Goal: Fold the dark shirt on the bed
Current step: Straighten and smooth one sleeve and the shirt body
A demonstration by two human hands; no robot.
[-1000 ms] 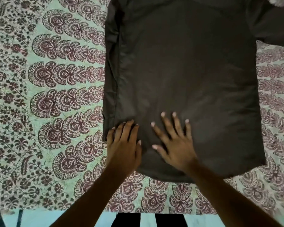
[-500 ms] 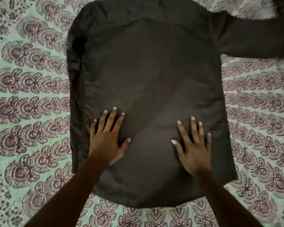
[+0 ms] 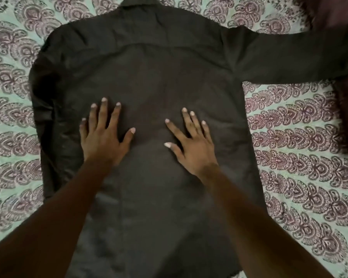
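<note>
The dark shirt (image 3: 149, 63) lies back-side up on the bed, collar at the far edge. Its left sleeve is folded in along the left side; its right sleeve (image 3: 293, 57) stretches out flat to the right. My left hand (image 3: 103, 135) lies flat on the middle of the shirt's back, fingers spread. My right hand (image 3: 191, 145) presses flat beside it, a little to the right, fingers spread too. Neither hand holds any cloth. The shirt's lower hem runs out of the bottom of the view under my forearms.
A pale green bedsheet (image 3: 301, 157) with maroon paisley rows covers the bed on both sides of the shirt. A dark maroon cloth (image 3: 347, 109) lies at the right edge, touching the sleeve's end.
Both hands have slid up the shirt's back from near the hem to its middle and moved apart. The view has shifted, so the collar and right sleeve now show.
</note>
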